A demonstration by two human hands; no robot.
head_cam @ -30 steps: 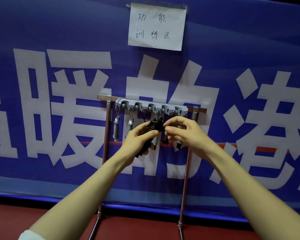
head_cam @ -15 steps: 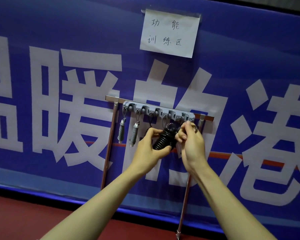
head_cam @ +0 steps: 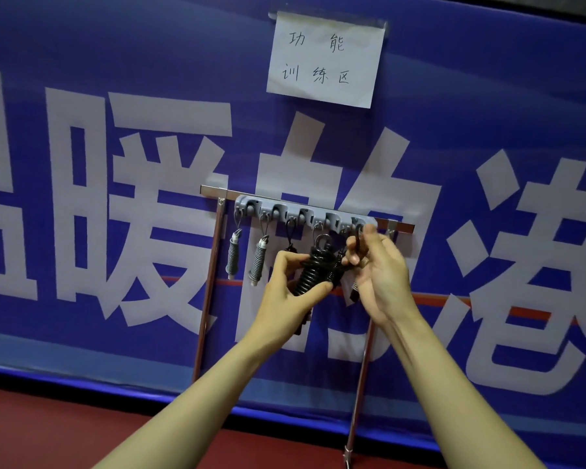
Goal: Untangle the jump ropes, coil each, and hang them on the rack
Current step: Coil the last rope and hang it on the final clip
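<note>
The left hand [head_cam: 285, 292] grips the black coil [head_cam: 313, 270] with thumb and fingers curled around its lower part. The coil is tilted and is in front of the rack [head_cam: 400, 226], just under the grey hook strip [head_cam: 305, 213]. The right hand [head_cam: 379, 275] pinches a thin black loop [head_cam: 358, 242] near the rightmost hook. Two grey coils [head_cam: 234, 255] hang from the left hooks. Behind the rack is a blue banner [head_cam: 149, 62] with a paper sign [head_cam: 325, 59] on it.

"功能训练区" on paper notice [head_cam: 325, 59]
</note>
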